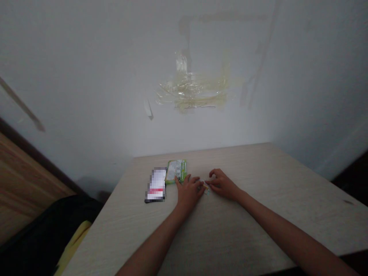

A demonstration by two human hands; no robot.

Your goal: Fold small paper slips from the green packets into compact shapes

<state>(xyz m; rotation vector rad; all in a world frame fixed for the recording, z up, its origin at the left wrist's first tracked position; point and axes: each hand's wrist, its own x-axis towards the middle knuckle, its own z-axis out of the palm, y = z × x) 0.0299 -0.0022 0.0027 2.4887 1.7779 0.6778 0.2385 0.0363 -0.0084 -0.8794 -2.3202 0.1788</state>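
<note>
Between my two hands, on the tabletop, is a small pale piece (206,188) with touches of yellow and light blue; it is too small to make out its kind. My left hand (188,191) lies palm down, its thumb and index finger pinching the piece from the left while its other fingers spread toward a green and white packet (176,168). From the right, my right hand (222,186) meets the same piece with its fingertips, the upper finger bent and raised. Part of the piece is hidden by the fingers.
A phone (156,185) with a lit, blurred screen lies left of the packet on the light wooden table (253,237). Behind stands a white wall (115,76) with peeling clear tape (195,90). Dark and yellow cloth (74,241) is at the lower left.
</note>
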